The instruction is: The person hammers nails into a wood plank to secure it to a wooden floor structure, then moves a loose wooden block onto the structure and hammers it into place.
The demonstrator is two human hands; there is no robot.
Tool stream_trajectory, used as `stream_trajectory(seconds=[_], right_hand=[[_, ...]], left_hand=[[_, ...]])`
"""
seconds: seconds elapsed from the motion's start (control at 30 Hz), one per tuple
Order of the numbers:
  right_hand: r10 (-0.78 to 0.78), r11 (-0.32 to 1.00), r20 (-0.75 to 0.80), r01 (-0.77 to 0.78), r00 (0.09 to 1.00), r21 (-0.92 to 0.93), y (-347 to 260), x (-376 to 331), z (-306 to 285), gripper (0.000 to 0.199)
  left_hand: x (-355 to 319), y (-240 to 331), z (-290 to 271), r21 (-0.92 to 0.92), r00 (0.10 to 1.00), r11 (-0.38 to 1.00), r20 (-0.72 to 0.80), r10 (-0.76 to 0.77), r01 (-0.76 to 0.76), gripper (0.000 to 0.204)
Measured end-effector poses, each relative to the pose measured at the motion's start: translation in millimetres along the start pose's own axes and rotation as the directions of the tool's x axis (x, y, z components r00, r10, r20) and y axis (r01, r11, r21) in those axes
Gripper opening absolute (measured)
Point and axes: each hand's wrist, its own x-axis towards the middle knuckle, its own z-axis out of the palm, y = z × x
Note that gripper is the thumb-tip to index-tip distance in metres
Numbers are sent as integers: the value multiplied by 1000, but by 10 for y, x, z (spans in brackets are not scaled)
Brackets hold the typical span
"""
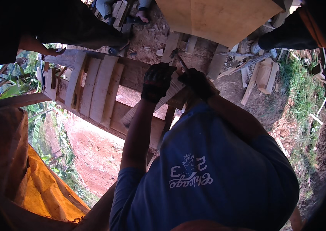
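Note:
My left hand [157,81], in a dark glove, is closed around the upper end of a pale plank [132,113] that runs diagonally over a slatted wooden frame [95,86]. My right hand [198,82], also gloved, sits just right of it, fingers curled on what looks like a dark hammer-like tool [178,59] that points up and left between the two hands. The hands almost touch. My blue shirt [209,169] hides the lower end of the frame.
A large plywood sheet [217,19] lies beyond the hands. Other people stand at the top: feet [143,15], a sandalled foot [118,48], a dark shoe [282,36]. Wood offcuts [265,75] lie right, grass [305,88] beyond. Orange tarp [43,188] and a red earth slope [93,150] lie left.

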Motion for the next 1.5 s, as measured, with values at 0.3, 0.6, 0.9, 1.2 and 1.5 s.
stream_trajectory(seconds=[0.3,0.6,0.9,1.2,1.5], right_hand=[[15,999,-140,-11,990,30,-17,13,114,28],[-416,817,23,385,909,-429,103,49,15,31],[26,991,121,-9,992,-136,105,226,-81,37],[56,998,106,-54,993,-28,92,193,-47,33],[-86,943,71,104,994,-317,135,179,39,28]], left_hand=[[-56,23,66,-132,986,978,71,-152,160,23],[-206,224,414,-405,878,841,-162,-451,358,21],[-120,240,414,-141,967,967,-112,-229,212,26],[-191,211,584,-436,843,790,-119,-525,431,29],[-674,-128,1118,235,934,908,-3,-357,347,22]])
